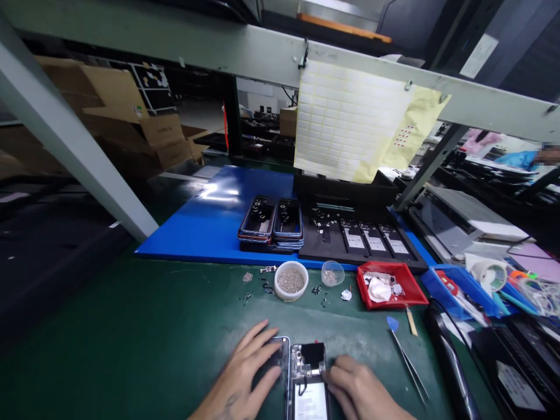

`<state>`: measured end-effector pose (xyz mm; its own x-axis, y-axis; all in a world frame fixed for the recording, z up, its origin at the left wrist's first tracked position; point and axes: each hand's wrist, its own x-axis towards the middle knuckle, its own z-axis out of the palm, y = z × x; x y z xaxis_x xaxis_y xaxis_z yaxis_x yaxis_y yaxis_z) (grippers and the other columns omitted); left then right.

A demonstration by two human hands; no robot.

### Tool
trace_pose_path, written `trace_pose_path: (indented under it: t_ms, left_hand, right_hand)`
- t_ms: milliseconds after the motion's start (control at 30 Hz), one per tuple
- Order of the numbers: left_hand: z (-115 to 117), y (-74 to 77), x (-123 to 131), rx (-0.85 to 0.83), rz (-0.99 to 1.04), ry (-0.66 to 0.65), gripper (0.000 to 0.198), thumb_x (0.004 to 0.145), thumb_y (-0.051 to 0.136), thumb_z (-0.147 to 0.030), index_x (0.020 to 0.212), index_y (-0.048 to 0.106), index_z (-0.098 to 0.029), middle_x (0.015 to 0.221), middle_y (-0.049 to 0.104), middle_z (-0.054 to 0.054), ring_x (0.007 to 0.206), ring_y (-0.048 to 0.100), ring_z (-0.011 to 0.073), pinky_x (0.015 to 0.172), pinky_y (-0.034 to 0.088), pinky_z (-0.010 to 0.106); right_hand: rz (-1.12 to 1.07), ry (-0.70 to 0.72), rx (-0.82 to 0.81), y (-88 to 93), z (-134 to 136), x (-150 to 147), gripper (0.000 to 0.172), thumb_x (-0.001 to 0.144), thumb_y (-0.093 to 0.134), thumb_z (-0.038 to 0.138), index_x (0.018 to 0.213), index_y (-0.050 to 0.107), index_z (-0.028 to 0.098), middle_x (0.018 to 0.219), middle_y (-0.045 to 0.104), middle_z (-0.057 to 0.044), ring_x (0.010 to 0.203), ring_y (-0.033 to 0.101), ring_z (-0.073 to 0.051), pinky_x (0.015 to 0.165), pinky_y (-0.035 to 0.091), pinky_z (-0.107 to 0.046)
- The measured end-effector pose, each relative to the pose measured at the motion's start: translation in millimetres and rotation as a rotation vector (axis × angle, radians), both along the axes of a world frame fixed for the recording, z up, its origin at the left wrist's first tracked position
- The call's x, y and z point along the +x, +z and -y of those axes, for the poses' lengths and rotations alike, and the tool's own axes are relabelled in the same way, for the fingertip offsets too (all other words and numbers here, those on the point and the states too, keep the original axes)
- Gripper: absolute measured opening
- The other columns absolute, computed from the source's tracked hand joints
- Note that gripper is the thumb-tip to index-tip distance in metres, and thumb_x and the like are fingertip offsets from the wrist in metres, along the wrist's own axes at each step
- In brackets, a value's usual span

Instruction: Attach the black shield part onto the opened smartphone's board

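Observation:
My left hand [247, 373] rests over a dark phone housing [285, 357] with a light rim, fingers apart and thumb across it. Right beside the housing lies an opened phone screen assembly [310, 402] with a circuit board at its top and a white-labelled battery below. At its right edge my right hand [359, 385] has its fingers bent and closed against the side; their tips are partly hidden. Tweezers [408, 361] lie on the green mat to the right, touching a blue pick [392, 323].
Beyond my hands stand a white tub of small screws [291, 281], a clear cup [332, 273] and a red bin [402, 286]. Stacked phone frames [258, 217] sit on a blue board [196, 224]. A black tray [324, 248] carries several phone parts. Paper label sheets [345, 116] hang from the shelf.

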<state>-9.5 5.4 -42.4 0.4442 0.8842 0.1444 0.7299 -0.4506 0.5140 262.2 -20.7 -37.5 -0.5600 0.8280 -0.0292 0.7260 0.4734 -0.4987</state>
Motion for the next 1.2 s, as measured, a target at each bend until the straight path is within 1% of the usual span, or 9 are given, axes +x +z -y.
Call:
trace_pose_path:
  t_ms: [133,333,500,667,767,867,1067,1133,1200]
  left_hand:
    - [-16,21.7,27,-0.115,-0.046,-0.19,0.044,0.088,0.052,-0.029,0.132,0.052,-0.021,0.148,0.04,0.009,0.14,0.025,0.0322,0.108,0.033,0.059]
    - [-14,37.1,40,-0.219,-0.066,-0.299,0.046,0.079,0.061,-0.024,0.123,0.059,-0.036,0.151,0.035,0.002,0.141,0.019,0.0314,0.11,0.023,0.062]
    - [5,17.4,40,0.017,-0.129,-0.29,0.047,0.069,0.07,-0.022,0.114,0.064,-0.032,0.149,0.039,0.005,0.141,0.021,0.0329,0.111,0.025,0.061]
    - [13,-10.1,40,0.265,-0.254,-0.378,0.082,0.056,0.081,-0.028,0.131,0.049,-0.023,0.146,0.042,0.018,0.139,0.023,0.0405,0.107,0.029,0.066]
    - [17,-32.0,40,0.471,-0.283,-0.375,0.061,0.069,0.076,-0.038,0.124,0.054,-0.022,0.142,0.047,0.017,0.134,0.034,0.0394,0.103,0.039,0.06]
    - [24,-54.8,41,0.596,-0.281,-0.291,0.035,0.089,0.056,-0.023,0.124,0.054,-0.027,0.136,0.056,0.008,0.127,0.048,0.0284,0.099,0.05,0.043]
    - [50,-84.6,46,0.399,-0.188,-0.054,0.047,0.088,0.055,-0.016,0.132,0.049,-0.033,0.139,0.053,0.007,0.127,0.048,0.0317,0.098,0.051,0.046]
    - [55,-86.4,44,0.302,-0.154,0.043,0.051,0.089,0.055,-0.022,0.138,0.044,-0.029,0.139,0.053,0.01,0.125,0.05,0.034,0.093,0.054,0.047]
    - [53,-79.4,37,0.297,-0.106,-0.016,0.052,0.088,0.056,-0.029,0.138,0.043,-0.028,0.14,0.051,0.012,0.125,0.049,0.0355,0.093,0.053,0.051]
  right_hand:
    - [-0.372,-0.159,-0.085,2.3,-1,4,0.029,0.094,0.039,0.015,0.113,0.06,0.024,0.094,0.065,-0.006,0.088,0.062,-0.018,0.08,0.05,-0.031]
    - [-0.335,-0.158,-0.014,-5.7,-6,-5,0.041,0.09,0.037,0.004,0.114,0.062,0.025,0.1,0.057,-0.008,0.097,0.053,-0.021,0.088,0.047,-0.038]
    - [-0.217,-0.059,0.061,-5.3,-1,-3,0.049,0.08,0.042,-0.002,0.115,0.063,0.027,0.109,0.049,-0.009,0.103,0.05,-0.023,0.088,0.046,-0.041]
    - [-0.095,-0.011,0.207,-7.3,3,-6,0.035,0.087,0.044,0.007,0.111,0.063,0.025,0.11,0.052,-0.01,0.098,0.051,-0.025,0.081,0.049,-0.041]
    - [-0.022,0.002,0.351,-8.5,2,-11,0.026,0.089,0.046,0.011,0.105,0.064,0.021,0.108,0.057,-0.012,0.093,0.053,-0.025,0.075,0.051,-0.04]
    - [0.01,0.024,0.411,-7.7,2,-14,0.023,0.086,0.049,0.011,0.103,0.062,0.02,0.115,0.06,-0.015,0.097,0.055,-0.028,0.075,0.054,-0.043]
    - [0.042,0.064,0.481,-12.9,4,-13,0.026,0.087,0.048,0.015,0.11,0.061,0.019,0.122,0.06,-0.018,0.108,0.054,-0.033,0.078,0.057,-0.049]
    - [0.072,0.054,0.512,-15.8,5,-12,0.025,0.088,0.05,0.017,0.109,0.062,0.02,0.121,0.062,-0.018,0.11,0.055,-0.034,0.078,0.058,-0.05]
    - [0.102,0.062,0.528,-16.9,6,-12,0.025,0.087,0.053,0.022,0.11,0.062,0.021,0.122,0.062,-0.018,0.111,0.055,-0.035,0.078,0.058,-0.05]
